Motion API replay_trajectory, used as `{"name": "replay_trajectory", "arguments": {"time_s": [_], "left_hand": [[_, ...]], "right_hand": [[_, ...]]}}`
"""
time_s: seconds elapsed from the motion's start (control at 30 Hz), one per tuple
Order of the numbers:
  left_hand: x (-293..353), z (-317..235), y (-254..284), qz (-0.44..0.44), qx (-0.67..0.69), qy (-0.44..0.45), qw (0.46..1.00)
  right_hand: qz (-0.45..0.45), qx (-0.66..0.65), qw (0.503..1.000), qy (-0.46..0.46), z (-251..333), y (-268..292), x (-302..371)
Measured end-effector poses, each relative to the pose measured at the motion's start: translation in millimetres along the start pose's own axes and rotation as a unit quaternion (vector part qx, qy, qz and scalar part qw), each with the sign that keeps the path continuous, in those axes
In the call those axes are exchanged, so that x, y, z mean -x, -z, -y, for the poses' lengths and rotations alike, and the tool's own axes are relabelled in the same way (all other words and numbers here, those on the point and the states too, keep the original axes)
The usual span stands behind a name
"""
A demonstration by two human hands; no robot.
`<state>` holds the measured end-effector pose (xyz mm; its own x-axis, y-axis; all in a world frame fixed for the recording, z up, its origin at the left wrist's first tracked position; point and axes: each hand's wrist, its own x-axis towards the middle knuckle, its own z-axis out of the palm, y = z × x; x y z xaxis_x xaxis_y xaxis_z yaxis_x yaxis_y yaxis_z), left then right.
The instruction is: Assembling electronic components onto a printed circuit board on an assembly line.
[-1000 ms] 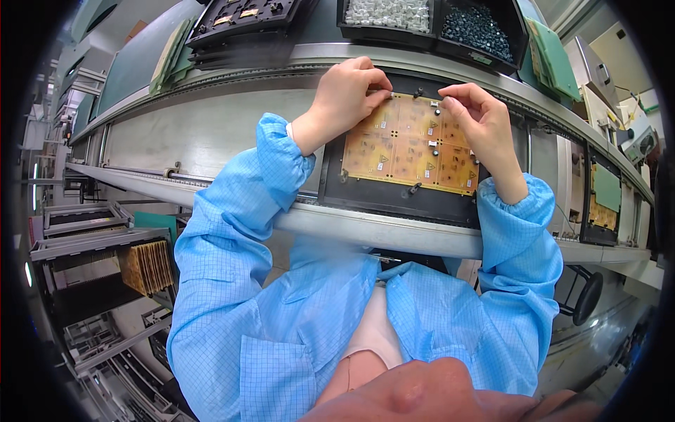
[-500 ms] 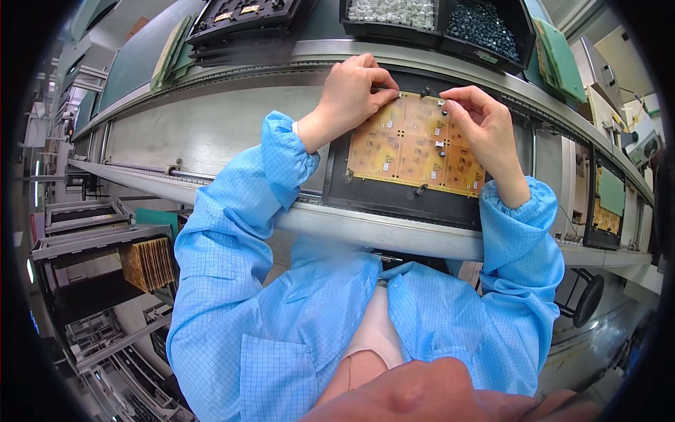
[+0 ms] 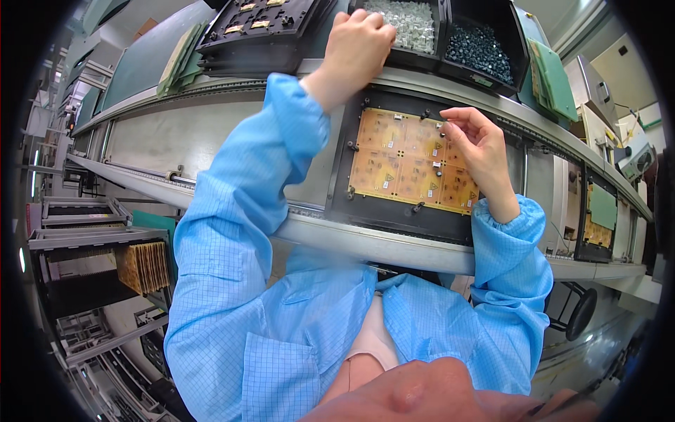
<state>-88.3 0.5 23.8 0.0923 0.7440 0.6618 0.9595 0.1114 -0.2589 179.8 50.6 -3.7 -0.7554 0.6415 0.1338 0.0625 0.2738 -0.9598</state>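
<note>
A yellow-brown circuit board panel (image 3: 380, 158) of several sections lies in a black carrier frame (image 3: 341, 186), held by small black posts. My left hand (image 3: 357, 53) reaches across the rail to the bin of white connectors (image 3: 404, 27). Its fingers are curled and their tips hidden at the bin's near left side. Over the panel's far right part, my right hand (image 3: 481, 144) holds thumb and forefinger in a pinch beside a white connector; what is between them, if anything, is too small to name. Another white connector (image 3: 398, 117) sits at the panel's far edge.
Beside the white parts stands a bin of dark blue parts (image 3: 481, 53). Black trays (image 3: 249, 32) are stacked at the far left, and green boards (image 3: 552, 81) lean at the far right. A metal rail (image 3: 373, 239) runs along the near side. A board rack (image 3: 144, 267) stands at left.
My left hand has left the panel's far edge and moved away to the white connector bin, uncovering a connector there. The right hand keeps its pinch at the same part of the panel.
</note>
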Motion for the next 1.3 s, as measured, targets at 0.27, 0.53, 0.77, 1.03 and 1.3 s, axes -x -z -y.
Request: {"name": "replay_trajectory", "arguments": {"time_s": [0.27,0.53,0.77,1.03,1.3], "left_hand": [[-31.2,16.6,-28.9,0.157,-0.019,0.031,0.987],[-29.2,11.5,-42.0,0.158,0.018,0.047,0.986],[-27.2,13.2,-49.0,0.060,0.114,0.065,0.990],[-30.9,-11.1,-8.5,-0.006,0.405,0.178,0.897],[25.5,-22.8,10.0,0.168,0.560,0.242,0.775]], "right_hand": [[0.027,-0.061,0.996,-0.058,3.1,0.1,-5.2],[0.050,-0.271,0.954,-0.118,-18.4,-1.7,-6.6],[0.050,-0.287,0.949,-0.117,-25.3,1.9,-5.4],[0.055,-0.051,0.991,-0.107,-16.2,9.6,-6.1],[0.036,0.201,0.979,-0.024,-25.8,-9.5,-13.1]]}}
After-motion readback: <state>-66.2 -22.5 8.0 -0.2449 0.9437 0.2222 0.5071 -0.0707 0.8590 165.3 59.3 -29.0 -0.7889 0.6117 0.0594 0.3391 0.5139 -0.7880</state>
